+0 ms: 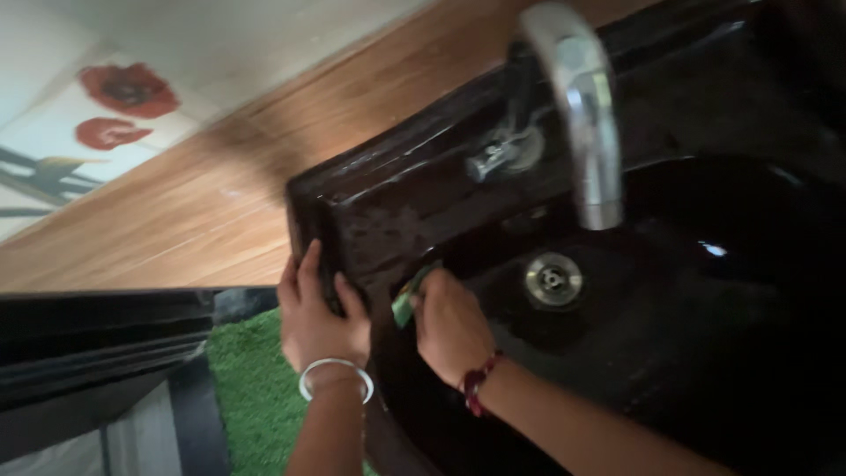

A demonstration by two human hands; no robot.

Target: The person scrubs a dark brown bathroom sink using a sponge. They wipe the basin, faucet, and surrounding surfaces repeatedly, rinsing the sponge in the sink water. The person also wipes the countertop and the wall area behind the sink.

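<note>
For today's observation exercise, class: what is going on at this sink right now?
A person leans over a glossy black sink. The left hand grips the sink's outer edge, a silver bangle on that wrist. The right hand, with a red thread band at the wrist, presses a small green sponge or cloth against the inner rim of the basin. A chrome tap arches over the drain. No water is visibly running. A green mat lies on the floor below.
</note>
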